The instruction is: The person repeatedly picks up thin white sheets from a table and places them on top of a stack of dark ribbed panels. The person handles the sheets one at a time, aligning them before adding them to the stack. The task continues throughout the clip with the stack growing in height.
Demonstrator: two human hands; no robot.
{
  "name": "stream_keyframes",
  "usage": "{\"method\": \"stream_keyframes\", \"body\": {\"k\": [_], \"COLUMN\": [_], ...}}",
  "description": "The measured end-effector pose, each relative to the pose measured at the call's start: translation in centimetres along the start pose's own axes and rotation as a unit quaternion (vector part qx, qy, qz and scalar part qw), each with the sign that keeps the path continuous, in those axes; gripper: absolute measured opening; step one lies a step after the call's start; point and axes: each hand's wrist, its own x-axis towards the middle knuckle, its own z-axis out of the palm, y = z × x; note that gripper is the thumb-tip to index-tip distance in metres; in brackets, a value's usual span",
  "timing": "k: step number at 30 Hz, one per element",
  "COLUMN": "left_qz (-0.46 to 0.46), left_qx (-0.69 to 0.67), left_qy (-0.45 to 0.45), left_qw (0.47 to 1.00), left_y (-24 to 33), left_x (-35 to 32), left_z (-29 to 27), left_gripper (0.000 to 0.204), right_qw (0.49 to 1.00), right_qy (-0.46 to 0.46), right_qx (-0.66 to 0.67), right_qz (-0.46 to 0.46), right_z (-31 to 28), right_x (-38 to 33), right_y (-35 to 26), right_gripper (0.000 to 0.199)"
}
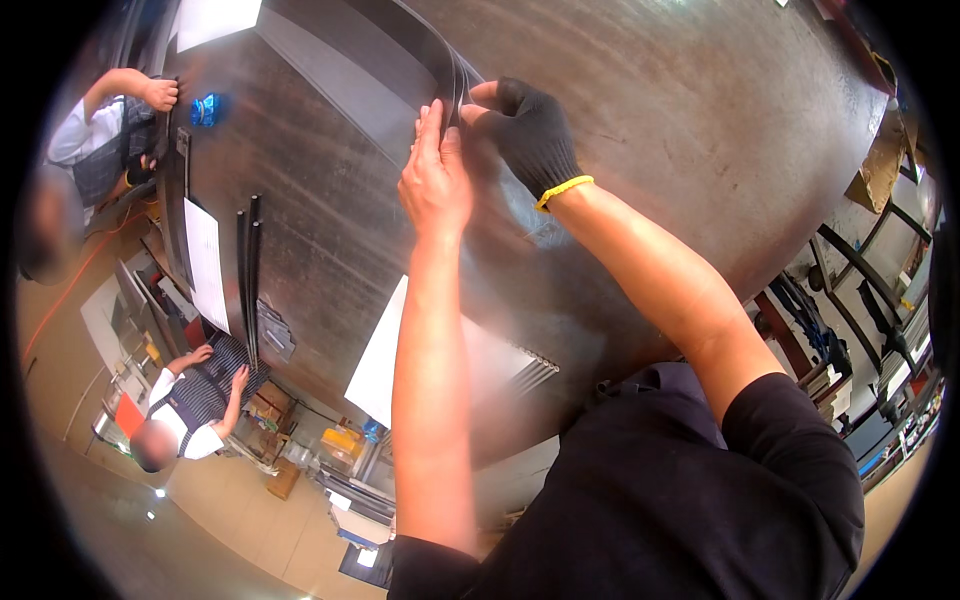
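Note:
Long dark grey flexible strips (pixel 400 40) bend up off the table, their ends gathered between my hands. My bare left hand (pixel 437 185) is closed on these ends, with its straight fingers and thumb against them. From the right, my right hand (pixel 530 130), in a black knit glove with a yellow cuff and bare fingertips, pinches the edges of the same strips. The exact spot where the fingertips meet the strips is partly hidden. Flat grey sheet material (pixel 320 85) lies on the dark metal table (pixel 690 130) left of my hands.
White sheets (pixel 207 265) and thin black rods (pixel 248 280) lie to the left, near a blue crumpled packet (pixel 206 110). Another white sheet (pixel 378 360) and thin metal tubes (pixel 530 375) lie by my left forearm. Two people work along the left side. A rack (pixel 860 260) stands right.

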Motion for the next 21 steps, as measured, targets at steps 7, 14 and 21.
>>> {"method": "stream_keyframes", "body": {"k": [7, 14, 21], "left_qz": [-0.008, -0.003, -0.006], "left_qx": [0.003, 0.048, 0.036], "left_qy": [-0.012, -0.004, 0.001], "left_qw": [1.000, 0.999, 0.999], "left_y": [-0.3, 0.0, 0.0], "left_x": [0.1, -0.2, -0.1], "left_z": [-0.3, -0.1, -0.2], "left_gripper": [0.046, 0.046, 0.042], "right_qw": [1.000, 0.999, 0.998], "right_qy": [-0.005, -0.035, -0.059], "right_qx": [-0.008, -0.010, 0.013], "right_qz": [-0.011, -0.026, -0.034], "right_z": [-0.1, -0.5, -0.4], "right_x": [0.2, 0.1, 0.0], "right_y": [0.8, 0.9, 1.6], "right_gripper": [0.039, 0.041, 0.041]}}
